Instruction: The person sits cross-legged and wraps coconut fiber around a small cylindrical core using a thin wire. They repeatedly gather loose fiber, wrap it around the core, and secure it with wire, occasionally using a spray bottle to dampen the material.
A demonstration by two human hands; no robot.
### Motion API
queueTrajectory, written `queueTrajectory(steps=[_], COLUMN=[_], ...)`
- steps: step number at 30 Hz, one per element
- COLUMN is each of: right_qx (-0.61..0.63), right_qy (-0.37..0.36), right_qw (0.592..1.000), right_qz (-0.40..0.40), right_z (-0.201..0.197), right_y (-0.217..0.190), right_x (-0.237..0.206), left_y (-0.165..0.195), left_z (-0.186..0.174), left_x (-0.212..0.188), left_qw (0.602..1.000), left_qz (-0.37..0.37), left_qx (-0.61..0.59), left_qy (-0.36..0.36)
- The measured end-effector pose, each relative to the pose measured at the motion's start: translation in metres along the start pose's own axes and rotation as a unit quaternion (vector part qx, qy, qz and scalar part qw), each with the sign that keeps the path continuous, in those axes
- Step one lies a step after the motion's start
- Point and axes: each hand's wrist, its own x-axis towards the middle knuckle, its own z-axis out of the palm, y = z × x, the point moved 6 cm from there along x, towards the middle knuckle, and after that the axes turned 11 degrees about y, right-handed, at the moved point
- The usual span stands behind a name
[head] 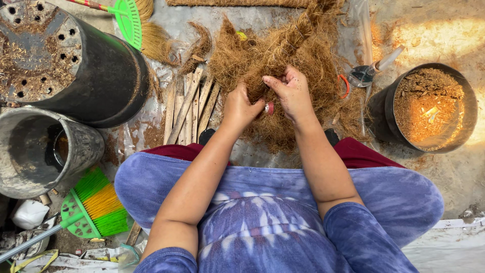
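Observation:
A big heap of brown coconut fibre [283, 55] lies on the ground in front of my knees. My left hand [241, 107] grips a clump of that fibre at the heap's near edge. Just to its right, my right hand [291, 92] pinches fibre strands with the fingers bent. A small reddish object [270, 108] shows between the two hands; I cannot tell what it is or which hand holds it.
Wooden sticks [191, 107] lie left of the heap. An upturned black pot [65, 55] with holes and a grey bucket [43, 149] stand at left. At right a black pot [429, 108] holds brown husk. Scissors [361, 76], a green broom [96, 207], and another broom [132, 21] lie around.

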Motion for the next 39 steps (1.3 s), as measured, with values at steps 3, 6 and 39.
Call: queueTrajectory(steps=[3, 6, 39], right_qx=[-0.027, -0.036, 0.016], right_qy=[-0.005, -0.005, -0.049], right_qw=[1.0, 0.999, 0.998], right_qz=[0.006, -0.012, -0.027], right_z=[0.004, 0.004, -0.001], right_y=[0.001, 0.003, -0.016], right_x=[-0.002, -0.001, 0.004], left_y=[-0.014, -0.025, -0.016], left_z=[0.009, 0.023, 0.032], left_x=[0.006, 0.007, -0.009], left_qw=[0.989, 0.964, 0.846], left_qz=[-0.072, -0.123, -0.196], left_qx=[-0.12, -0.203, -0.471], left_qy=[-0.046, -0.119, -0.153])
